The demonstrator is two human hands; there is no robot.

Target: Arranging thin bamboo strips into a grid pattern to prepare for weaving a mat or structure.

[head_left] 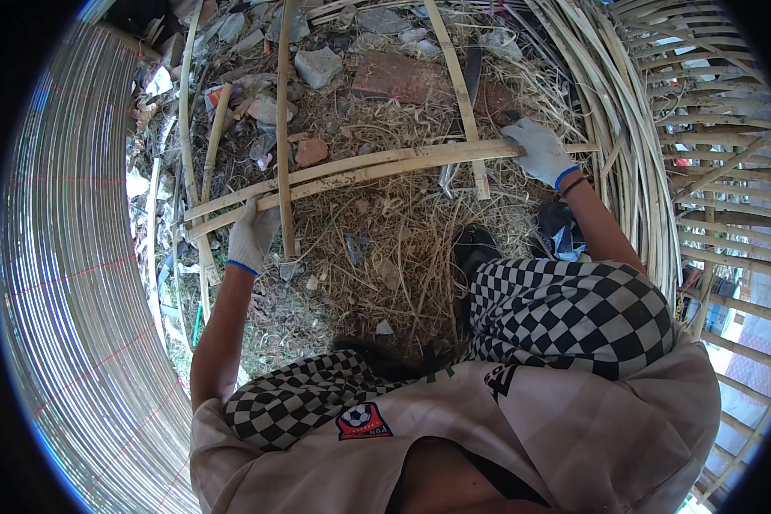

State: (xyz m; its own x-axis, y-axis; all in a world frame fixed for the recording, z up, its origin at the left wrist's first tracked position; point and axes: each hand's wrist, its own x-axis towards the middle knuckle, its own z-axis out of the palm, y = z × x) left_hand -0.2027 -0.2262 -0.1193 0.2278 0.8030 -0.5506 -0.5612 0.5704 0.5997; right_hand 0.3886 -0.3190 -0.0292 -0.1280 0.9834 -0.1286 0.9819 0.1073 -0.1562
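Two long split bamboo strips, an upper one and a lower one, stretch across in front of me, close together at the right and slightly apart at the left. My left hand, in a white glove with a blue cuff, is closed on the lower strip near its left end. At the right, my right hand, gloved alike, grips the strips where they meet; its fingertips are partly hidden. Lengthwise bamboo strips, one left of centre and one right of centre, cross them.
A rolled-out slat screen bends along the left. Bundled bamboo strips and a bamboo lattice stand at the right. Bricks, a stone, straw and rubble cover the ground. My checked trouser legs are folded close below.
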